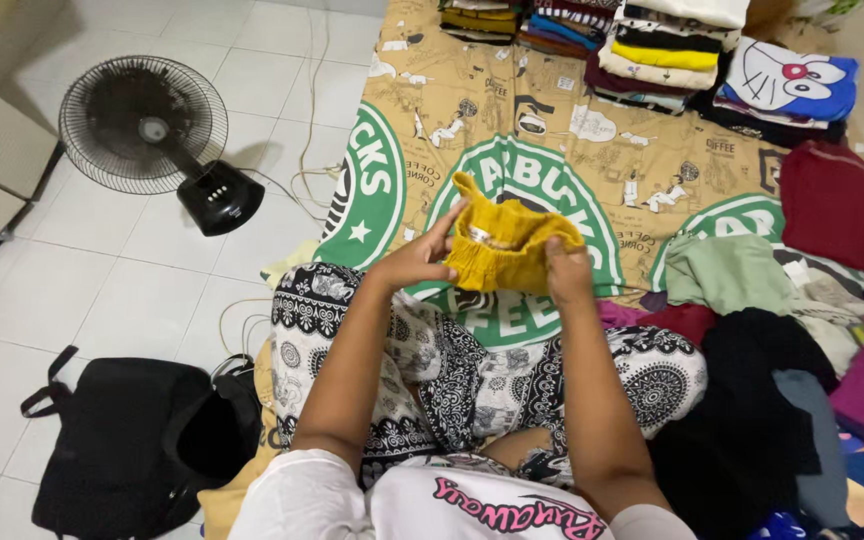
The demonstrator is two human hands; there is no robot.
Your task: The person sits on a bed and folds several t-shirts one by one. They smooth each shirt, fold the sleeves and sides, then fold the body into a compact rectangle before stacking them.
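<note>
A small mustard-yellow garment (512, 243) with an elastic waistband is held up in front of me over my crossed legs. My left hand (414, 255) grips its left edge, with the fingers stretched along the waistband. My right hand (565, 270) pinches its right side. I sit on a tan printed bedsheet (472, 110) with green round patterns, wearing black-and-white patterned trousers.
Stacks of folded clothes (652, 45) line the far edge of the sheet. A dark red folded piece (835, 205) and a loose heap of unfolded clothes (772, 340) lie to my right. On the white tiled floor to the left stand a black fan (147, 130) and a black bag (132, 440).
</note>
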